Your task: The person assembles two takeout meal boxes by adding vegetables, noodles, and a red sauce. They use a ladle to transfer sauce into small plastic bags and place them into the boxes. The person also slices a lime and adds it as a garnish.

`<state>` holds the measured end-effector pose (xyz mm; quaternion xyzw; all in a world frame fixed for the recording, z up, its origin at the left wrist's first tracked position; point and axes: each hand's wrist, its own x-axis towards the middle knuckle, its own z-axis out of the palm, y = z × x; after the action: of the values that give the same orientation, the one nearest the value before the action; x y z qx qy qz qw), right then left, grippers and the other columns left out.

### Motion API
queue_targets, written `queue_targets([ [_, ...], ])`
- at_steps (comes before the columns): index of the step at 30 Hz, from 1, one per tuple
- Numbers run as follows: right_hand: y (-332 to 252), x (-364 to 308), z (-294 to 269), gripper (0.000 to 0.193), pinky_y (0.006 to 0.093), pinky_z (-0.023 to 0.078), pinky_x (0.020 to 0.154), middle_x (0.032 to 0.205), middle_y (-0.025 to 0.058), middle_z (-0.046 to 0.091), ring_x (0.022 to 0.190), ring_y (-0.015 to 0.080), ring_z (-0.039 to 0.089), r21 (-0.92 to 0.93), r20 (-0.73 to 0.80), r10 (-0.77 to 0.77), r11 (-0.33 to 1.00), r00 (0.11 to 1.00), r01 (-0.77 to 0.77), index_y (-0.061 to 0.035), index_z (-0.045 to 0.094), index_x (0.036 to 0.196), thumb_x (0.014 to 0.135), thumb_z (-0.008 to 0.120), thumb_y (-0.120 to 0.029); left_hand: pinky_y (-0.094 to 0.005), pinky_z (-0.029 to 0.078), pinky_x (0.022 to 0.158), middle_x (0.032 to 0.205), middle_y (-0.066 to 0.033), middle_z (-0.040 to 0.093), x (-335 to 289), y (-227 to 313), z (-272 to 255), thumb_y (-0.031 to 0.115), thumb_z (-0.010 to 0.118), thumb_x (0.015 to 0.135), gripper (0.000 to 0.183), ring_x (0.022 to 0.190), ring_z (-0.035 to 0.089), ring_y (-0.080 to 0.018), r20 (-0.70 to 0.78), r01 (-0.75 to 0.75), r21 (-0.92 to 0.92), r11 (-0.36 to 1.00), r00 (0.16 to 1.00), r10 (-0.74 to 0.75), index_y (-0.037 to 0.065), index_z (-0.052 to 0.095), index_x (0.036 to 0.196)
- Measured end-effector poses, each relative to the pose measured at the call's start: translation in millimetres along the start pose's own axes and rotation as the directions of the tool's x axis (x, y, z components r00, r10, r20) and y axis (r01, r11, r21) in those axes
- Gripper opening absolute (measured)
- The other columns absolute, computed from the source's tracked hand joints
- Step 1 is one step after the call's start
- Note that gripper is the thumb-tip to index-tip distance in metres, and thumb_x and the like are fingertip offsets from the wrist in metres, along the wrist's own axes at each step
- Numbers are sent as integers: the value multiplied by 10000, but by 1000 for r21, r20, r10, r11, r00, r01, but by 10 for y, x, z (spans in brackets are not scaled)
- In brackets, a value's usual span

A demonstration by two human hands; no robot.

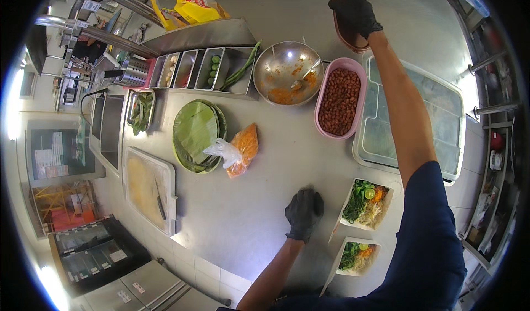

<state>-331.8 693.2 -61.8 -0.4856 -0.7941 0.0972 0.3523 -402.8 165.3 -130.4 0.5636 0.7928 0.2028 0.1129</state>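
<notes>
My right hand (356, 10), in a black glove, reaches to the far side of the steel table. Its fingers close over a brownish oval tub (351, 41), whose inside is mostly hidden under the hand. My left hand (305, 214), gloved in black too, rests as a fist on the table near me, with nothing showing in it. To its right stand two white paper boxes, the farther box (393, 188) and the nearer box (338, 270), with greens, bean sprouts, shredded carrot and cut lime. A pink oval tub (316, 112) of reddish-brown beans or nuts sits below my right hand.
Beside the beans are a steel bowl (268, 68) with a spoon and a large clear-lidded container (381, 155). Leftward lie a bag of orange shreds (244, 148), a leaf-lined round tray (194, 124), and a knife (160, 205) on a cutting board (144, 181). Several steel ingredient pans (189, 70) stand behind.
</notes>
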Motion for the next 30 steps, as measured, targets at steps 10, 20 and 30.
queue_targets([
  [10, -1117, -1322, -486, 437, 500, 579, 785, 1045, 213, 664, 973, 403, 660, -311, 414, 46, 946, 909, 94, -46, 659, 1085, 781, 678, -358, -426, 524, 564, 796, -56, 574, -14, 20, 23, 215, 631, 901, 100, 710, 629, -271, -104, -52, 63, 997, 993, 58, 144, 570, 863],
  [20, -1671, -1498, -665, 794, 627, 469, 969, 1254, 352, 554, 1150, 531, 575, -482, 287, 285, 868, 914, -119, 38, 531, 1307, 838, 628, -595, -427, 523, 557, 803, -64, 578, -39, -11, 19, 227, 603, 915, 115, 714, 638, -267, -108, -32, 66, 997, 993, 39, 148, 552, 849],
  [30, -1975, -2083, -557, 909, 735, 407, 955, 1515, 283, 379, 1332, 605, 355, -542, 201, 34, 836, 979, 82, -117, 432, 1498, 808, 685, -651, -408, 516, 555, 785, -73, 596, 2, -134, -37, 212, 608, 900, 101, 690, 626, -261, -72, -134, -12, 991, 988, 133, 124, 590, 853],
])
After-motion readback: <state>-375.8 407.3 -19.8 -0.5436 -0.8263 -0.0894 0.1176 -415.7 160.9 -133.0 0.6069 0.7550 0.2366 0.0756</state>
